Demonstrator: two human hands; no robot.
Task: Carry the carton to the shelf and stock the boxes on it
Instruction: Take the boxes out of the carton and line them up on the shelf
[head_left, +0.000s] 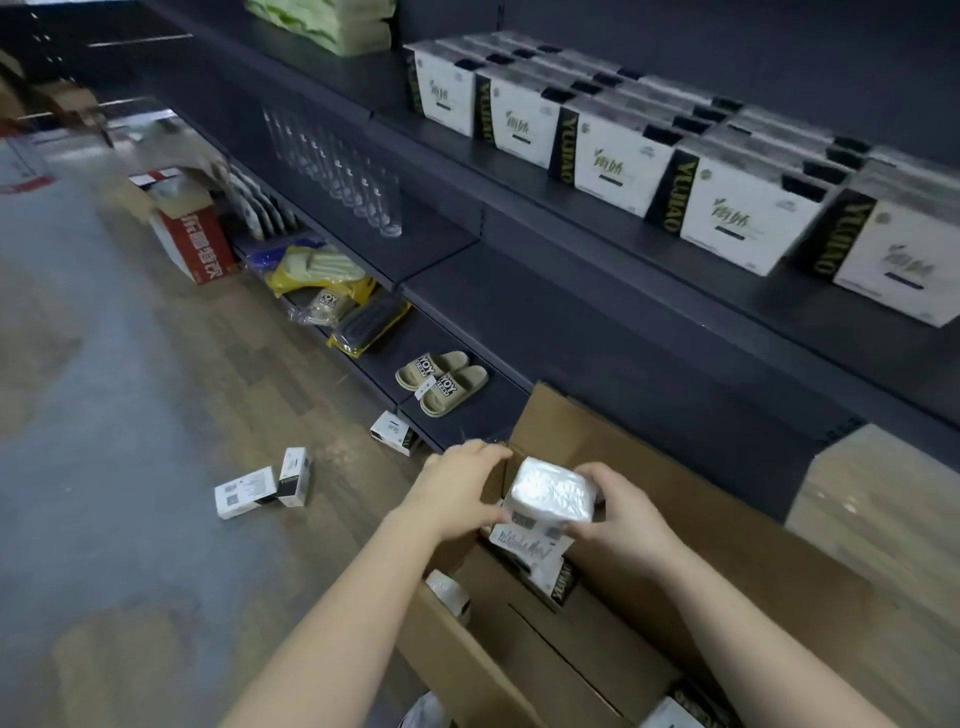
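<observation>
An open brown carton (613, 587) stands on the floor in front of the dark shelf (649, 265). Both hands grip one white box (551, 489) just above the carton's opening: my left hand (457, 493) on its left side, my right hand (618, 514) on its right. More white boxes with black-and-gold sides (535, 556) lie inside the carton beneath it. Rows of the same white boxes (623, 150) stand on the upper shelf at the right.
Three white boxes (262, 486) lie loose on the wooden floor, one against the shelf base (395, 431). The lower shelves hold beige slippers (441, 382), packaged slippers (332, 280) and clear glasses (337, 166). A red-and-white carton (192, 234) sits further left.
</observation>
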